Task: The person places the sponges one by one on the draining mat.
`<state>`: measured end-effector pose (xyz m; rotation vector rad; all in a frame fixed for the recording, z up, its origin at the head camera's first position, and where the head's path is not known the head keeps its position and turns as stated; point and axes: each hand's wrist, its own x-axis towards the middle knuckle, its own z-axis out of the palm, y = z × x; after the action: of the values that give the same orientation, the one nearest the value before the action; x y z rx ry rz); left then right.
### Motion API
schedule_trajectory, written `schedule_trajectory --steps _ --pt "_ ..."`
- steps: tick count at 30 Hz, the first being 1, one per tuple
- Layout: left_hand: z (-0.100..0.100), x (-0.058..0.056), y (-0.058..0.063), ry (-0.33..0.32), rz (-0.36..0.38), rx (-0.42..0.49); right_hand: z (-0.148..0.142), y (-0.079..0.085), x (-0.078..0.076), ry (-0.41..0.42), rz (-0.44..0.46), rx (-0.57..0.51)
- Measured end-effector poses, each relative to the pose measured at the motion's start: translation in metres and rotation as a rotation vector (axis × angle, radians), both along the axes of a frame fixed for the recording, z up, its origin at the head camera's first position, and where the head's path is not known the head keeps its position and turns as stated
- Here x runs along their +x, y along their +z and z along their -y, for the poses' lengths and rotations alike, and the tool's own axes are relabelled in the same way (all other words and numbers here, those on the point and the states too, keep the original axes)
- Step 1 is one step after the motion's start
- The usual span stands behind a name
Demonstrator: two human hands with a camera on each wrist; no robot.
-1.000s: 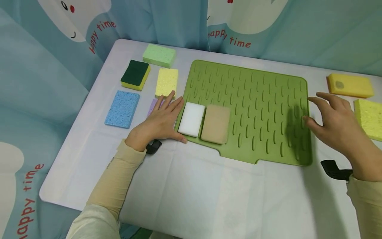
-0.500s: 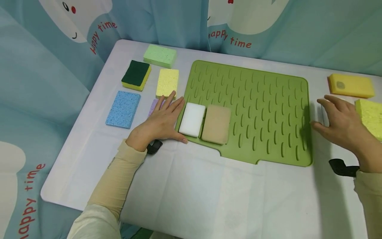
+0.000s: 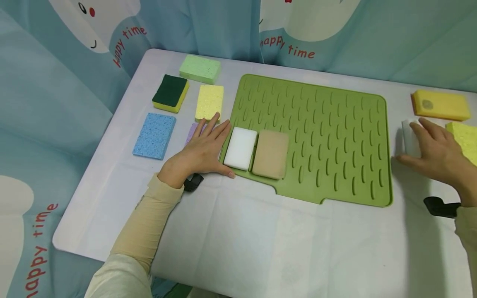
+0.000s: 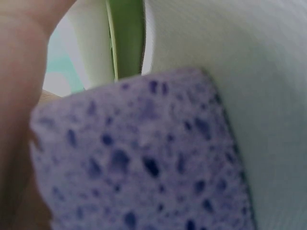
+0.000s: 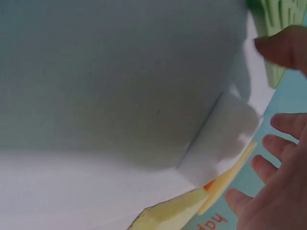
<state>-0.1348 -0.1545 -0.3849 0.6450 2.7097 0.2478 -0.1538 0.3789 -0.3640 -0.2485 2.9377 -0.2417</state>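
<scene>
My left hand (image 3: 201, 151) lies spread at the left edge of the green ridged mat (image 3: 335, 145), partly covering a purple sponge (image 3: 191, 131). That sponge (image 4: 144, 153) fills much of the left wrist view. Beside the hand, a white sponge block (image 3: 240, 149) and a beige sponge block (image 3: 270, 154) sit side by side on the mat. Off the mat's right edge, my right hand (image 3: 436, 155) hovers over another white block (image 3: 409, 138), partly hidden under it. In the right wrist view, its spread fingers (image 5: 266, 170) stand apart from this block (image 5: 223, 136).
Left of the mat lie a light green sponge (image 3: 200, 69), a dark green and yellow scrub sponge (image 3: 170, 92), a pale yellow sponge (image 3: 209, 102) and a blue sponge (image 3: 154, 135). At the right are a yellow-orange sponge (image 3: 442, 105) and a bright yellow sponge (image 3: 466, 140). A curtain (image 3: 208, 29) hangs behind.
My right hand has moved rightward, away from the mat's right edge and over the white block, which now shows more. The left hand and the blocks on the mat stay put.
</scene>
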Motion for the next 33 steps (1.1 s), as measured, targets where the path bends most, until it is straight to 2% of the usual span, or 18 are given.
schedule_trajectory --steps 14,17,25,33 --pt "0.000 0.000 0.000 0.001 0.002 0.004 -0.015 -0.006 -0.009 -0.058 0.126 0.013" --pt "0.000 0.000 0.000 0.000 0.000 0.004 -0.017 -0.005 -0.013 -0.042 0.138 0.019" --pt "0.000 0.000 0.000 -0.001 -0.002 -0.001 -0.020 -0.004 -0.023 0.030 0.100 0.054" --pt "0.000 0.000 0.000 0.007 0.004 0.000 -0.023 -0.007 -0.031 0.004 0.098 0.035"
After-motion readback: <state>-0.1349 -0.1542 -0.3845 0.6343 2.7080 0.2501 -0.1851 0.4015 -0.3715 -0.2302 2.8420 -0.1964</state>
